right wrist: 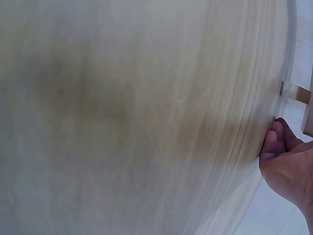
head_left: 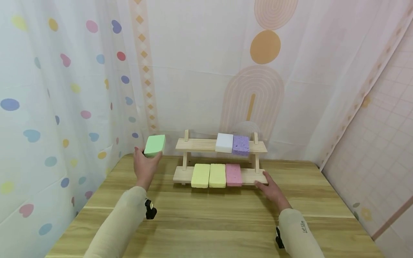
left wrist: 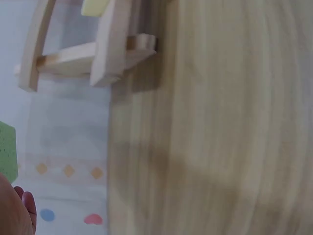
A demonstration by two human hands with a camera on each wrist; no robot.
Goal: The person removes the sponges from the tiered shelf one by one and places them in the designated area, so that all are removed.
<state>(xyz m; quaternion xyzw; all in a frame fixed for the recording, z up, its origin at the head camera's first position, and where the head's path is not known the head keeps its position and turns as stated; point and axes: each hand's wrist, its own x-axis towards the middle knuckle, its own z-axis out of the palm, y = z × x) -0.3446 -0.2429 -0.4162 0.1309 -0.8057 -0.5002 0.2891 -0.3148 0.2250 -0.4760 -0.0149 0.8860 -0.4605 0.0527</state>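
My left hand (head_left: pixel 146 166) grips a light green sponge (head_left: pixel 155 145) by its lower edge, raised to the left of a two-tier wooden rack (head_left: pixel 197 144). In the left wrist view only part of that green sponge (left wrist: pixel 7 152) shows at the left edge. My right hand (head_left: pixel 272 188) holds the right end of the rack's lower tier, thumb at the front; in the right wrist view its fingers (right wrist: pixel 275 142) are curled. A white sponge (head_left: pixel 224 143) and a purple sponge (head_left: pixel 241 145) sit on the upper tier. Two yellow sponges (head_left: pixel 200 175) and a pink sponge (head_left: pixel 233 175) lie on the lower one.
The rack stands near the back of a wood-grain table (head_left: pixel 206 222). Behind it hangs a patterned curtain (head_left: pixel 193 71), with a dotted curtain (head_left: pixel 80 89) on the left and a grid-patterned one (head_left: pixel 384 125) on the right.
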